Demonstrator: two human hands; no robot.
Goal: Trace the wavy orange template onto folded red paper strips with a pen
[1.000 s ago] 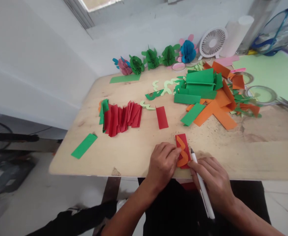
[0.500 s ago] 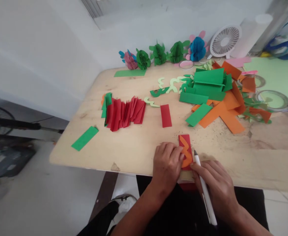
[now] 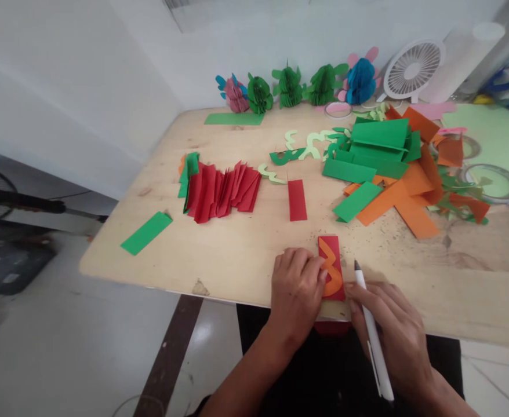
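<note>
A wavy orange paper cutout (image 3: 331, 267) lies on a folded red paper strip (image 3: 337, 289) at the table's front edge. My left hand (image 3: 297, 288), fingers curled together, holds both down from their left side. My right hand (image 3: 393, 327) is closed around a white pen (image 3: 375, 347) with a dark tip. That tip points up and away from me, a little to the right of the red strip. The fingertips of my right hand are close to the strip's lower right edge. A second red strip (image 3: 297, 200) rests farther back.
Folded red papers (image 3: 224, 191) stand in a row at left. One green strip (image 3: 146, 233) lies near the left edge. Green strips (image 3: 378, 134) and orange strips (image 3: 415, 215) pile up at right. Paper figures (image 3: 288, 87) and a white fan (image 3: 413, 70) line the wall.
My right hand has moved slightly right, so the pen tip is farther from the red strip. My left hand still presses the orange cutout. The camera view has shifted a little.
</note>
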